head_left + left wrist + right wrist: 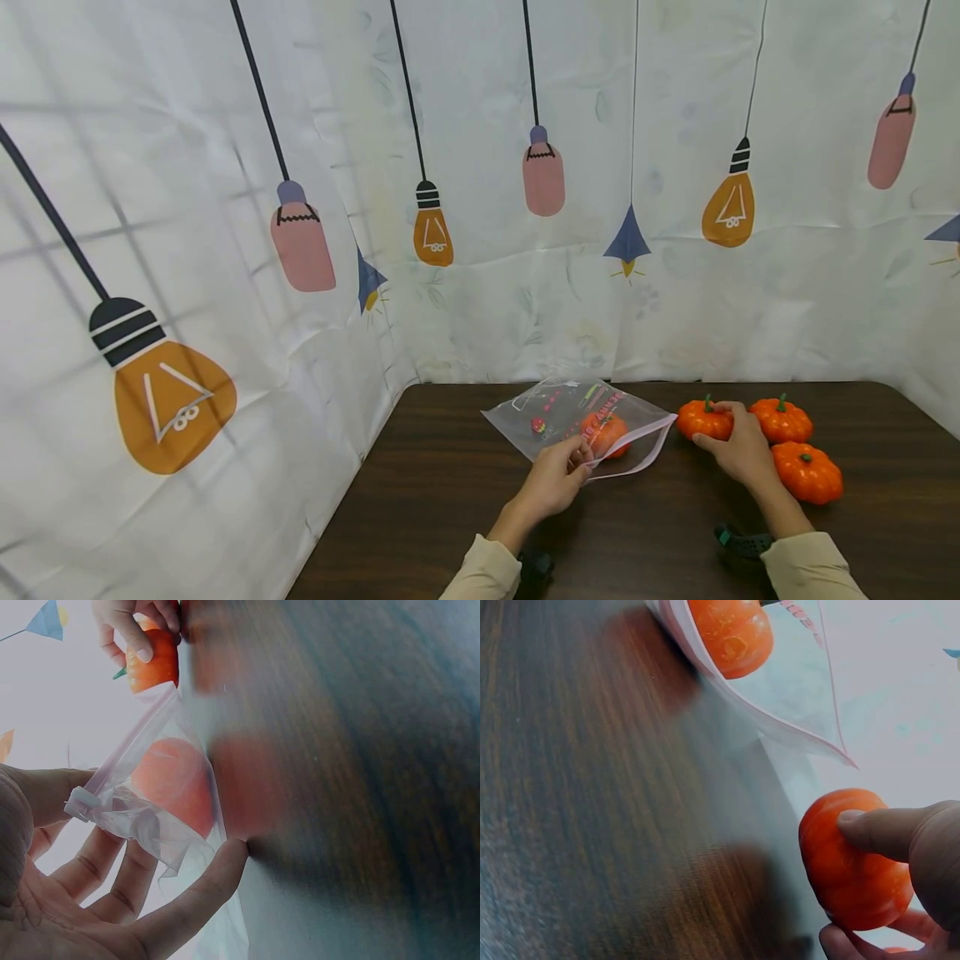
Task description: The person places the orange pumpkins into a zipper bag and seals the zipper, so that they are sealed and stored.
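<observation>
My left hand (557, 477) grips the near edge of a clear plastic zip bag (542, 410), close to the white slider (82, 804) on its pink-edged mouth. One small orange pumpkin (604, 433) lies inside the bag, showing through the plastic. The bag's mouth gapes toward the right. Just beyond it, my right hand (738, 446) holds another orange pumpkin (703, 420) with a green stem. In the right wrist view the thumb presses on top of that pumpkin (847, 862), with fingers around its other side.
Two more orange pumpkins stand to the right of my right hand, one farther back (782, 419) and one nearer (808, 472). All rest on a dark wooden table (420, 500). A white curtain (480, 317) printed with hanging lamps lines the back and left.
</observation>
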### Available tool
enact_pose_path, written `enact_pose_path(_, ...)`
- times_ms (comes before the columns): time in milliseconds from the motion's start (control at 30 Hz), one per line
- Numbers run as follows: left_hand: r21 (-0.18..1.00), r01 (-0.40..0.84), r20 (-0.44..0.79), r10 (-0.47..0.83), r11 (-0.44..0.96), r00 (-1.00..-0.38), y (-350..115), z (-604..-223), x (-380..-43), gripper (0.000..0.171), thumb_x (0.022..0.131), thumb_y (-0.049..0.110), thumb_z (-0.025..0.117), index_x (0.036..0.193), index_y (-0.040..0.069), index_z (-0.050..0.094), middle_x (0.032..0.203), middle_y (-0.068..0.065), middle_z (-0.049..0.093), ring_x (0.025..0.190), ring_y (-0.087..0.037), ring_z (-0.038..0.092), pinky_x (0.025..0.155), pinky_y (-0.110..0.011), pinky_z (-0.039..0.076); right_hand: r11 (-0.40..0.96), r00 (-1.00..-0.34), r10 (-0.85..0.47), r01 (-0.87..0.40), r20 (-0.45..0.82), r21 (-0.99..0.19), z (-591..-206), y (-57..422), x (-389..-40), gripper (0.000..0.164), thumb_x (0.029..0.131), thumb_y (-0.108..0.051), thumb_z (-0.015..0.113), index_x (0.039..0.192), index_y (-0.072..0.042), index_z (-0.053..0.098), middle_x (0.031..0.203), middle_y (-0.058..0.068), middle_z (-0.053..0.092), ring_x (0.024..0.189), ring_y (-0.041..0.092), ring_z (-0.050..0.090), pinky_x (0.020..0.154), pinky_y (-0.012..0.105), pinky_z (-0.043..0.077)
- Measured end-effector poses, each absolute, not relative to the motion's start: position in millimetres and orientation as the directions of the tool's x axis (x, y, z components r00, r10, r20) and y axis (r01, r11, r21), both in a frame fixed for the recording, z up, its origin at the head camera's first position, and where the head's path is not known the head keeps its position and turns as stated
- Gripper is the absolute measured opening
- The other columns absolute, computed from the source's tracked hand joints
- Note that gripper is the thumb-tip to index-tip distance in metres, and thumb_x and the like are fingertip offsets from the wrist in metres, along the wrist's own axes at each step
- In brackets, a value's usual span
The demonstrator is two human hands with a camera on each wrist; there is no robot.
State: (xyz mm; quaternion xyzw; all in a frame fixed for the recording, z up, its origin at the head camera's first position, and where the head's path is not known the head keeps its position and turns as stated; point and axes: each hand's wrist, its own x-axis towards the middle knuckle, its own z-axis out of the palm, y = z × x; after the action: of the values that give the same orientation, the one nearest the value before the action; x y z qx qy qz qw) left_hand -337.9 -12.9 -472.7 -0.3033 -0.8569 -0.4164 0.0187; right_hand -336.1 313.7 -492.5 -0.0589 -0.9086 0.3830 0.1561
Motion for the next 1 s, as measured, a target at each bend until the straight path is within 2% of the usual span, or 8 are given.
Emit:
enact_pose_path(300,0.703,0.535,0.288,0.499,0.469,-0.817,-13,-473,-337,0.007,0.097,0.006,0.065,0.095,0.013,0.063,0.082,0.004,0.059,0.066,0.001,0.047,0.063,-0.017,0.043,0.673,-0.939,0.225,-0.043,0.26,-0.738,-487,315,-333,0.069,0.091,-0.021,0.075,0.141,0.008,0.037,0.138,0.041,0.037,0.122,0.057,0.039,0.102,0.073,0.033)
enact_pose_path(767,0.706,0.533,0.286,0.501,0.466,-0.817,-13,-474,-338,0.007,0.097,0.006,0.066,0.095,0.012,0.063,0.083,0.004,0.059,0.067,0.0,0.049,0.065,-0.017,0.043,0.573,-0.942,0.2,-0.11,0.268,-0.812,-474,316,-328,0.074,0.094,-0.029,0.075,0.148,0.004,0.036,0.15,0.039,0.031,0.13,0.058,0.036,0.102,0.074,0.033)
enact_pose_path(1000,0.707,0.534,0.289,0.499,0.465,-0.817,-13,-474,-337,0.007,0.098,0.008,0.065,0.095,0.013,0.063,0.083,0.004,0.058,0.067,-0.001,0.049,0.064,-0.017,0.043,0.553,-0.944,0.153,-0.165,0.294,-0.817,-463,315,-323,0.073,0.095,-0.026,0.073,0.149,0.005,0.035,0.153,0.039,0.025,0.131,0.058,0.033,0.1,0.074,0.035)
